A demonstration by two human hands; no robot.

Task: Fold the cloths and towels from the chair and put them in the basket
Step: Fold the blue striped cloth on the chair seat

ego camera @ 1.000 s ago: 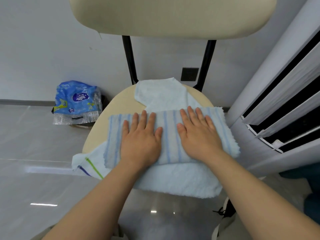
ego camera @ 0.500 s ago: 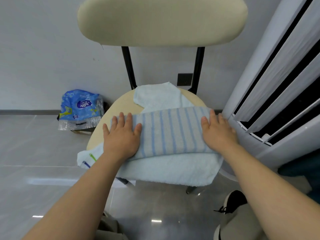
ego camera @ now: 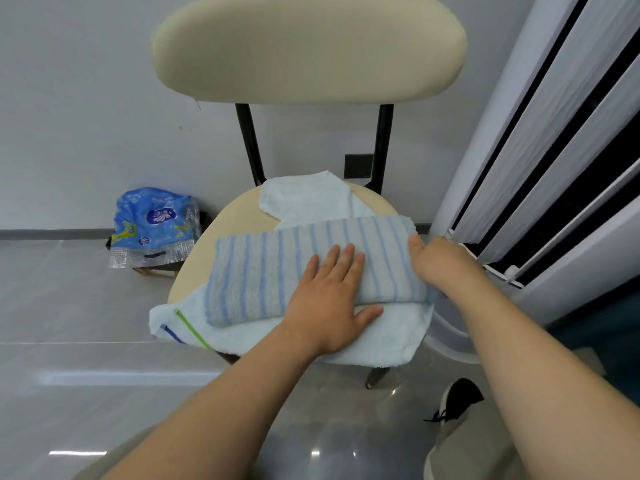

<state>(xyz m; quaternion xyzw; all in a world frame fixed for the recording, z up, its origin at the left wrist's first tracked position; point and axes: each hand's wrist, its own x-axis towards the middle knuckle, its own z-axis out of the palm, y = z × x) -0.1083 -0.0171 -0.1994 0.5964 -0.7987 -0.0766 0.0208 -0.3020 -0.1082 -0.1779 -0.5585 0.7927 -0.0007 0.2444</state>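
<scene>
A folded blue-striped cloth (ego camera: pixel 277 271) lies across the cream chair seat (ego camera: pixel 239 220). Under it is a pale blue towel (ego camera: pixel 304 199) with a green and a blue stripe at its left corner. My left hand (ego camera: pixel 329 299) rests flat on the middle of the striped cloth, fingers spread. At the cloth's right end my right hand (ego camera: pixel 436 261) has its thumb on top, while its fingers are hidden under the edge. No basket is in view.
The chair's backrest (ego camera: pixel 308 46) stands close ahead on black posts. A blue plastic package (ego camera: pixel 152 223) sits on the floor at left by the wall. A white slatted unit (ego camera: pixel 554 150) stands right of the chair. My shoe (ego camera: pixel 457 400) is below the seat.
My left hand has slid from the cloth's left end to its middle. My right hand stayed at the right end and now has the edge in its fingers.
</scene>
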